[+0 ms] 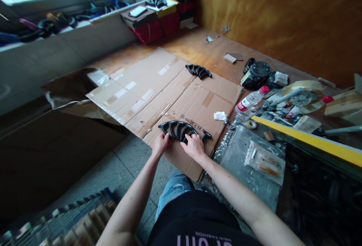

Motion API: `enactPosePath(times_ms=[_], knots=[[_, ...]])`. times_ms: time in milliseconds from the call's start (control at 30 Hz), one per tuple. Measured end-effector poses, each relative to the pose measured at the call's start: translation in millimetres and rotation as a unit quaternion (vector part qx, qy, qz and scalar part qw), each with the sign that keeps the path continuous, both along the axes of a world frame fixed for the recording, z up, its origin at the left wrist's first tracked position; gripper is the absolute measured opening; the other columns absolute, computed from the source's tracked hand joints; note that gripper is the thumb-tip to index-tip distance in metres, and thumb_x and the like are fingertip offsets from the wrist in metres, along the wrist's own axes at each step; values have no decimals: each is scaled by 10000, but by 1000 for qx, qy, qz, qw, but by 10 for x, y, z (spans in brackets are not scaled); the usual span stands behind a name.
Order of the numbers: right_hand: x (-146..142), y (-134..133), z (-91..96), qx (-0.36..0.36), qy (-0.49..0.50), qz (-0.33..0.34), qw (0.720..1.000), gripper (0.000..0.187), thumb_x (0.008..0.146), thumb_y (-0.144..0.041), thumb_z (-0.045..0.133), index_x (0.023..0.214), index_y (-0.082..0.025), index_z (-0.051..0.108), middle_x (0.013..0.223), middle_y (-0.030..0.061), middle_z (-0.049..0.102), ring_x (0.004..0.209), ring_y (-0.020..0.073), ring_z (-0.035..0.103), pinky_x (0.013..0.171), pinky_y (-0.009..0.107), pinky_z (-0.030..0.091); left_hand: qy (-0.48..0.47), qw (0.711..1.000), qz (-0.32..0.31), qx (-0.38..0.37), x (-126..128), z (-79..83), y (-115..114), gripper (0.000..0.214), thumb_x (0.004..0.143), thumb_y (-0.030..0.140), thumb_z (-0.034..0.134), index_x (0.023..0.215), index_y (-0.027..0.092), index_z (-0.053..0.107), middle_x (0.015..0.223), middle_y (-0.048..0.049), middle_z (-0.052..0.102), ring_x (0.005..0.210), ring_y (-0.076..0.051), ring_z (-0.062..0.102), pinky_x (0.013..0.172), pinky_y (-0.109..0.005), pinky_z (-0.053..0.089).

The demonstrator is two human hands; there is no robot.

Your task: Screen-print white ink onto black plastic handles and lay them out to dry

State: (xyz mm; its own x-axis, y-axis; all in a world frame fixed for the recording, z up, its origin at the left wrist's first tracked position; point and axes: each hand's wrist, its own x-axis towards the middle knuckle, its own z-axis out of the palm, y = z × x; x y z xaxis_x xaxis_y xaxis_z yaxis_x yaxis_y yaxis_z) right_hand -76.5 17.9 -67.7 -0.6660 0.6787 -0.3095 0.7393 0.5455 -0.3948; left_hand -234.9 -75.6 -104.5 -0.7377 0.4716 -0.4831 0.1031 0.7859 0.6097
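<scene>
A fan-shaped row of black curved pieces (pixel 178 128) lies near the front edge of a flattened cardboard sheet (pixel 158 102). Several pieces stand side by side, their wider ends along the far arc. My left hand (pixel 161 145) is closed at the near end of the leftmost piece, fingertips pinching it. Over the near ends on the right, my right hand (pixel 194 146) has its fingers bent round a piece; the palm side is hidden. The rightmost piece (pixel 207 136) shows a T-shaped end just beyond that hand. A second black row (pixel 198 71) rests farther back on the cardboard.
At right are a crumpled white tissue (pixel 220 116), a red-capped bottle (pixel 252 99), black jars (pixel 256 73), a tape roll (pixel 250 124) and a plastic bag (pixel 265 163). A yellow edge (pixel 308 140) crosses the right side. Red boxes (pixel 158 29) stand at the back.
</scene>
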Motion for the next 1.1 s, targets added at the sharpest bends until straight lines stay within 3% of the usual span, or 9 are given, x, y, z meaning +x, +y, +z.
enactPosePath(times_ms=[133, 233, 333, 533, 667, 833, 900, 967, 1100], knots=[[4, 10, -95, -41, 39, -16, 998, 513, 899, -400, 566, 1362, -179, 555, 1212, 145, 626, 1165, 265, 532, 989, 361, 402, 127, 992, -20, -9, 2, 70, 35, 351, 853, 477, 529, 987, 170, 633, 1006, -165, 692, 1045, -332, 626, 916, -484, 471], [47, 38, -163, -65, 70, -23, 995, 487, 919, -365, 540, 1353, -143, 560, 1246, 142, 629, 1170, 251, 547, 1012, 346, 401, 275, 954, -104, 48, 344, -7, 5, 459, 860, 455, 542, 1225, 181, 597, 1325, -171, 560, 1268, -319, 477, 1060, -465, 383], [77, 59, -192, -81, 91, -25, 992, 462, 927, -333, 531, 1345, -138, 566, 1257, 125, 634, 1158, 237, 556, 1021, 338, 406, 375, 910, -171, 53, 650, -127, 39, 529, 804, 410, 625, 1287, 193, 608, 1473, -173, 433, 1371, -375, 344, 1126, -523, 292], [78, 59, -186, -75, 105, -23, 991, 445, 922, -309, 550, 1329, -132, 586, 1245, 134, 637, 1165, 252, 546, 1024, 364, 427, 389, 900, -195, 7, 659, -167, 228, 545, 828, 472, 588, 1284, 177, 622, 1517, -178, 397, 1419, -431, 263, 1118, -642, 221], [73, 47, -191, -78, 113, -31, 990, 440, 922, -299, 549, 1328, -136, 589, 1263, 137, 625, 1150, 259, 555, 1020, 380, 448, 367, 902, -226, 8, 554, -133, 259, 513, 841, 455, 570, 1246, 150, 647, 1406, -175, 534, 1379, -438, 344, 1101, -610, 286], [107, 0, -157, -95, 113, -42, 988, 481, 911, -276, 560, 1375, -150, 544, 1358, 140, 574, 1258, 272, 515, 1103, 433, 395, 381, 889, -253, 26, 319, -169, 321, 521, 835, 506, 570, 1183, 132, 675, 1343, -187, 576, 1340, -438, 396, 1067, -568, 347], [122, -33, -133, -102, 96, -51, 989, 507, 904, -252, 561, 1401, -160, 519, 1402, 139, 542, 1306, 285, 484, 1137, 462, 355, 400, 878, -260, 35, 98, -187, 519, 543, 826, 542, 568, 1169, 135, 678, 1332, -182, 580, 1335, -430, 395, 1064, -553, 351], [127, -66, -114, -111, 72, -60, 989, 511, 902, -239, 555, 1408, -181, 514, 1433, 130, 517, 1344, 302, 451, 1148, 481, 340, 414, 870, -266, 40, -179, -180, 889, 552, 821, 557, 566, 1170, 144, 676, 1329, -174, 579, 1328, -421, 390, 1057, -540, 355], [106, -117, -129, -140, 30, -74, 987, 524, 899, -238, 545, 1421, -237, 502, 1504, 97, 441, 1398, 331, 378, 1142, 496, 350, 409, 870, -272, 43, -693, -65, 2028, 548, 802, 562, 578, 1165, 164, 673, 1322, -163, 579, 1291, -405, 400, 1035, -526, 359]])
